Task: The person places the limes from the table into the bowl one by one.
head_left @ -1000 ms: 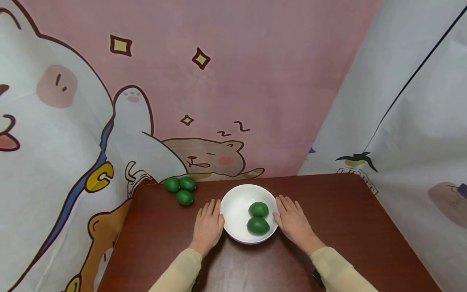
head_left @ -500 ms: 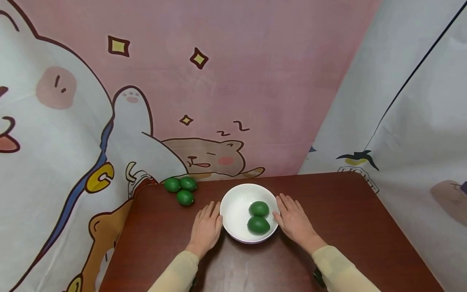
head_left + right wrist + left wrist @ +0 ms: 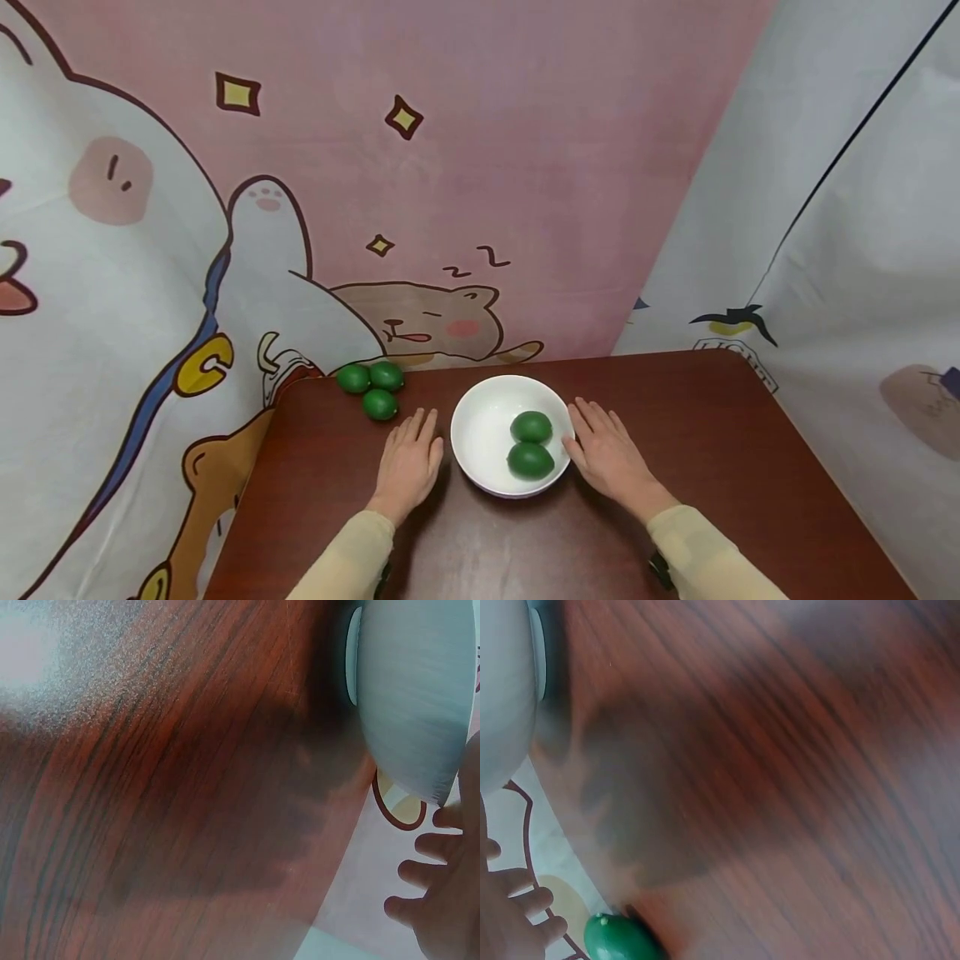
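A white bowl (image 3: 480, 433) stands on the dark brown table, with one lime (image 3: 532, 427) and a second lime (image 3: 530, 461) touching inside its right half. To the left of the bowl, my left hand (image 3: 407, 468) has straight fingers and a gap parts it from the rim. At the bowl's right side, my right hand (image 3: 609, 457) lies with extended fingers, its thumb at the rim. The right wrist view shows the bowl's outer wall (image 3: 416, 697) beside the fingertips of that hand. Neither hand grips anything.
Three more limes sit at the table's back left: a left lime (image 3: 353, 378), a right lime (image 3: 386, 376) and a front lime (image 3: 380, 404). Behind the table (image 3: 720, 467) hangs a printed cartoon cloth (image 3: 570, 167) on the back and sides.
My left hand has moved left, away from the bowl's rim. The right hand stays at the bowl's right side, and the limes keep their places.
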`<state>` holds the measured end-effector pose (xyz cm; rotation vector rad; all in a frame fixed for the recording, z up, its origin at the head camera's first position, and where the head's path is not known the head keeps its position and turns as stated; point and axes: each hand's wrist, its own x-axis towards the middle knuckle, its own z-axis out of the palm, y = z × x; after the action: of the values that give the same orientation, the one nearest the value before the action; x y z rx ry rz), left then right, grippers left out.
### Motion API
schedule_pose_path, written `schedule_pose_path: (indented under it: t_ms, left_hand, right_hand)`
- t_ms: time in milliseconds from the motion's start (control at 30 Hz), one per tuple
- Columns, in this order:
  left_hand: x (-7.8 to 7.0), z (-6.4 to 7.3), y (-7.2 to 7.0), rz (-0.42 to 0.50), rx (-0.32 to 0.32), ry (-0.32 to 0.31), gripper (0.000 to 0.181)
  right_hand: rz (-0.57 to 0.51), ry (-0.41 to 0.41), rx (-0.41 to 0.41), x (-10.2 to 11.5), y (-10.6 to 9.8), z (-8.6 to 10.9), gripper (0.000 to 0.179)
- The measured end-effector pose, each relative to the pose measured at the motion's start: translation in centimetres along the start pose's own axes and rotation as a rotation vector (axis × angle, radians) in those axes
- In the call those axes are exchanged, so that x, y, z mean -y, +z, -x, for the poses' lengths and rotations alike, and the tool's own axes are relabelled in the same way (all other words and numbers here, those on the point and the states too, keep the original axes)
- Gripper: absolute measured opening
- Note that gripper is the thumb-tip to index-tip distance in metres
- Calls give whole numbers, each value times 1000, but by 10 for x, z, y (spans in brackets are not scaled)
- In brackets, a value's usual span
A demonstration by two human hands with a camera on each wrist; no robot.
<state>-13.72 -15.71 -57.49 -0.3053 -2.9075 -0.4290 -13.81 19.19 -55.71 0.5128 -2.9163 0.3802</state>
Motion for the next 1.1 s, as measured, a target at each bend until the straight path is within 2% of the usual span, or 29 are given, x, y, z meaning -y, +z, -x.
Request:
schedule_pose_path:
  t_ms: [167,400,633,800,1100]
  left_hand:
    - [9,-3,-6,-13,-10,-14,53]
    - [24,-9,-17,-43,-60,-17,52]
    - [38,-14,-23,-61,-25,-57,52]
    - [44,-18,-26,-56,-22,-85,53]
    - [59,-25,-28,-47,0,-157,57]
  right_hand:
    - [-2,3,19,-1,-2,4,63]
    - [3,5,37,0,-5,8,65]
    - [-4,23,72,4,-9,9,68]
    - [-4,31,69,6,-12,8,67]
    - [-6,42,98,10,-16,9,67]
